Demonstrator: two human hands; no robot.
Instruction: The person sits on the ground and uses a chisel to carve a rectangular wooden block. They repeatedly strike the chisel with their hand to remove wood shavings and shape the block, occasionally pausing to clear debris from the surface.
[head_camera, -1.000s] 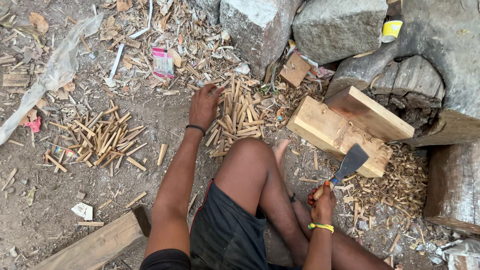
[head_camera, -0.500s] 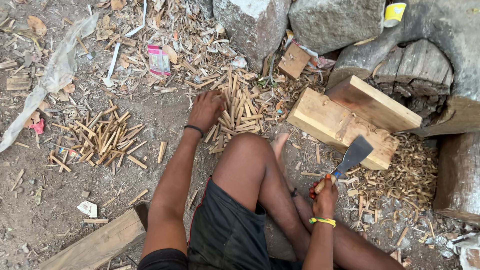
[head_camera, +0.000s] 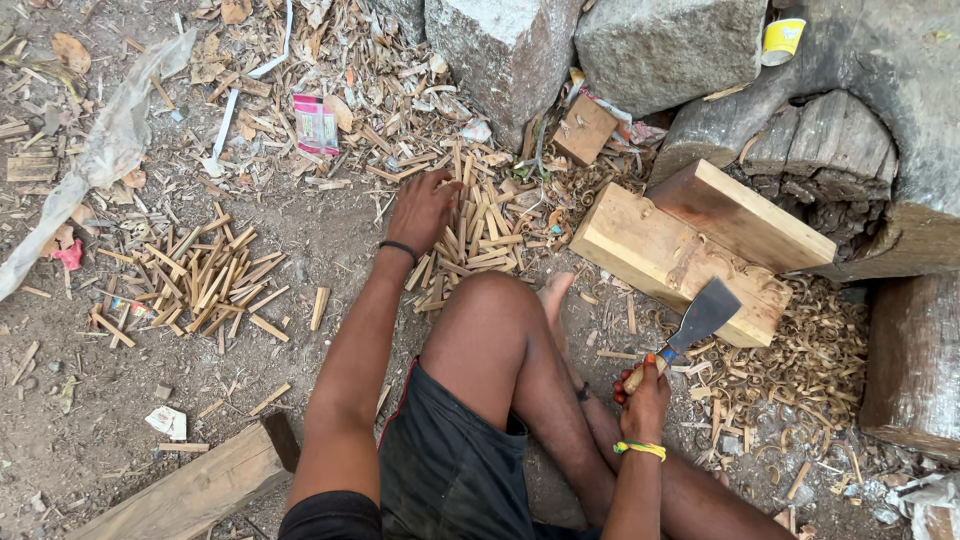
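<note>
Sticks: the pile of split wood sticks (head_camera: 478, 232) lies on the dirt just left of center, at about 11 o'clock from the bent knee, fanned out and overlapping.
Left hand: the left hand (head_camera: 422, 208) is flat down on the left edge of that pile, fingers spread and touching the sticks — can't tell if it's actually pinching one. Black band on the wrist.
Right hand: the right hand (head_camera: 645, 400) is wrapped tight around the handle of a chopper (head_camera: 688, 330), down at about 5 o'clock. Yellow-green band on that wrist.
Chopper: wide flat blade pointing up toward 1 o'clock, its tip over the near edge of the block (head_camera: 680, 262).
Block: pale squared timber lying at 3 o'clock, with a second beam (head_camera: 755, 215) resting across its top end.
Shavings: a heap of curly shavings (head_camera: 810, 360) just right of the block and blade.
Second pile: another bunch of sticks (head_camera: 205, 280) at 9 o'clock, well apart from the first.
Stones: two big grey rocks (head_camera: 590, 45) at 12 o'clock, and a dark hollow log (head_camera: 850, 150) at 2 o'clock.
Odds and ends: a plank (head_camera: 190, 490) at 7 o'clock, a pink wrapper (head_camera: 317, 123) at 11 — chips all over the ground.
</note>
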